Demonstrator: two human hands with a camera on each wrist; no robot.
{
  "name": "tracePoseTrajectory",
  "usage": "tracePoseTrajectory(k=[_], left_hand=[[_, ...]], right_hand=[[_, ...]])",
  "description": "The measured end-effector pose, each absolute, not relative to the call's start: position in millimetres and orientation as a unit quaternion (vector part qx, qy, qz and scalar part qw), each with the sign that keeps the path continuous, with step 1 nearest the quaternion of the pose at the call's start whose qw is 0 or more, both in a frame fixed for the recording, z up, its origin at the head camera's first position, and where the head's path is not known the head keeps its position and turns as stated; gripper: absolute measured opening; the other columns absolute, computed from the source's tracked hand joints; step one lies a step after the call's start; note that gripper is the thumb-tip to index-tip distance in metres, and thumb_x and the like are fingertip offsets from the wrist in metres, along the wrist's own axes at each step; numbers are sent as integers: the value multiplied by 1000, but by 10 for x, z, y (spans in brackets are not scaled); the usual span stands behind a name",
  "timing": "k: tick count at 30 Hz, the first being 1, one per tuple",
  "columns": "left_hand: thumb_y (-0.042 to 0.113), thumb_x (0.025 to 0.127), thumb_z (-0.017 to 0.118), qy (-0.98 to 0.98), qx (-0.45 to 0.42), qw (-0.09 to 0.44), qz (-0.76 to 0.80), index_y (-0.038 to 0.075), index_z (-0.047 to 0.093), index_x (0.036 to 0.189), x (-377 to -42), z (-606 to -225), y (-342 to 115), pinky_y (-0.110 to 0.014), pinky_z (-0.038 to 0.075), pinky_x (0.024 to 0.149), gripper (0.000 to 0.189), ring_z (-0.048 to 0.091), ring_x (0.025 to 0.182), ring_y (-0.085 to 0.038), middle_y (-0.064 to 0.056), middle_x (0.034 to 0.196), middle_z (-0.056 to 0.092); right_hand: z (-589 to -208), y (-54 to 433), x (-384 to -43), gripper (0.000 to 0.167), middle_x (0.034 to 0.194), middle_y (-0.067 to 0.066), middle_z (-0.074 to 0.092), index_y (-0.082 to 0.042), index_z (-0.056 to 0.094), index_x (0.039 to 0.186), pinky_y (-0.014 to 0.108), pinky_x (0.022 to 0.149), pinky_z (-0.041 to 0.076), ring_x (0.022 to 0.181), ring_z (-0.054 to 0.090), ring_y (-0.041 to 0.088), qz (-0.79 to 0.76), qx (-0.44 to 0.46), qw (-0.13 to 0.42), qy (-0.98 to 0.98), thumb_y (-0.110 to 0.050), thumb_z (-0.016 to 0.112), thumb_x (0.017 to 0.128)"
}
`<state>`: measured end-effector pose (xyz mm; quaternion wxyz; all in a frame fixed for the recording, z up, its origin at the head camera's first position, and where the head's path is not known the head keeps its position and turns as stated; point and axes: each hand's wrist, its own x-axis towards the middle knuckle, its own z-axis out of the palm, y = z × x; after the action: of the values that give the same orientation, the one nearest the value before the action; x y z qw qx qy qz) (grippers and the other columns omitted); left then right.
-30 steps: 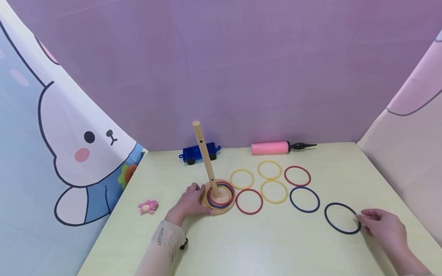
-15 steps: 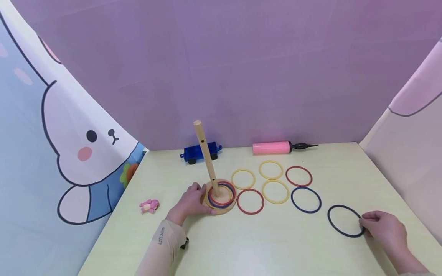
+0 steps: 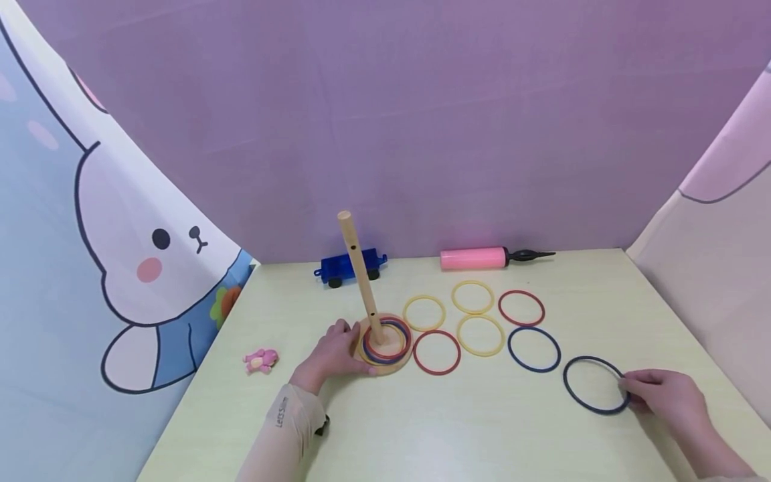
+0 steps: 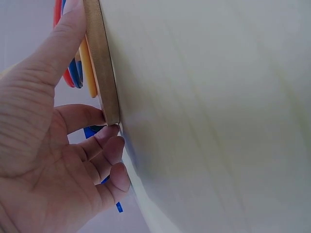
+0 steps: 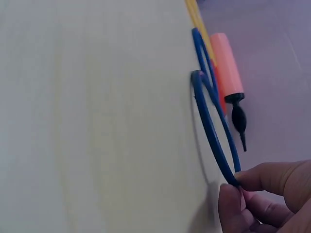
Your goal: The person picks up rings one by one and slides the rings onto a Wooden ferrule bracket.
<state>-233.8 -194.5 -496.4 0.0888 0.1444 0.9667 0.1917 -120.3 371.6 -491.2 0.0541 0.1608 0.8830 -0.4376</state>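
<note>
My left hand (image 3: pixel 330 355) grips the rim of the round wooden base of a ring-toss stand (image 3: pixel 361 281), thumb at the front and fingers behind. In the left wrist view the thumb lies over the base (image 4: pixel 103 63) and the fingertips touch its edge. Red, blue and yellow rings (image 3: pixel 385 362) lie stacked around the upright peg. On the far right, my right hand (image 3: pixel 671 398) pinches a dark blue ring (image 3: pixel 607 412) between thumb and fingers. In the right wrist view that ring (image 5: pixel 212 133) casts a shadow and looks slightly raised off the table.
Between the hands lie flat yellow rings (image 3: pixel 480 354), red rings (image 3: pixel 436 373) and another blue ring (image 3: pixel 534 370). A blue toy cart (image 3: pixel 337 268) and a pink hand pump (image 3: pixel 472 258) stand along the back. Left of the stand is a small pink toy bear (image 3: pixel 261 361).
The right hand keeps its pinch on the dark blue ring, which shifted slightly right and then back left. My left hand and the stand have stayed in place.
</note>
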Motion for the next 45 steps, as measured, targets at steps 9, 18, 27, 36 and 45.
tracePoseTrajectory(k=[9, 18, 27, 36, 45], left_hand=[[63, 60, 84, 965, 137, 95, 201, 7, 37, 150, -2328, -4943, -1949, -41, 41, 85, 117, 41, 99, -22, -6, 114, 45], [62, 60, 84, 967, 138, 94, 193, 7, 37, 150, -2320, -4962, -1940, -41, 41, 85, 116, 41, 99, -23, -7, 114, 45], [62, 60, 84, 968, 134, 93, 190, 8, 37, 150, -2317, -4971, -1942, -42, 41, 86, 116, 41, 100, -24, -7, 114, 45], [62, 60, 85, 968, 134, 93, 190, 8, 38, 150, -2323, -4944, -1931, -42, 41, 86, 115, 41, 100, -24, -8, 115, 45], [64, 60, 84, 968, 135, 96, 189, 8, 37, 150, -2351, -4978, -1942, -42, 42, 86, 116, 42, 100, -23, -8, 115, 45]], right_hand=[[-4757, 3507, -1260, 30, 83, 3, 70, 17, 65, 105, 28, 66, 55, 68, 66, 11, -554, 134, 62, 819, -9, 68, 91], [-4619, 3150, -1354, 29, 84, 3, 69, 17, 64, 107, 29, 66, 56, 69, 66, 11, -601, 103, 66, 790, -5, 68, 90], [-4470, 2849, -1463, 30, 84, 4, 70, 20, 61, 110, 30, 67, 56, 69, 67, 14, -619, 62, 66, 780, -3, 66, 90], [-4377, 2523, -1568, 36, 86, 4, 70, 21, 57, 114, 30, 67, 56, 69, 67, 14, -634, 40, 76, 769, -4, 67, 90], [-4283, 2182, -1657, 34, 84, 6, 69, 18, 60, 112, 30, 66, 56, 67, 65, 14, -627, 14, 97, 773, -7, 68, 90]])
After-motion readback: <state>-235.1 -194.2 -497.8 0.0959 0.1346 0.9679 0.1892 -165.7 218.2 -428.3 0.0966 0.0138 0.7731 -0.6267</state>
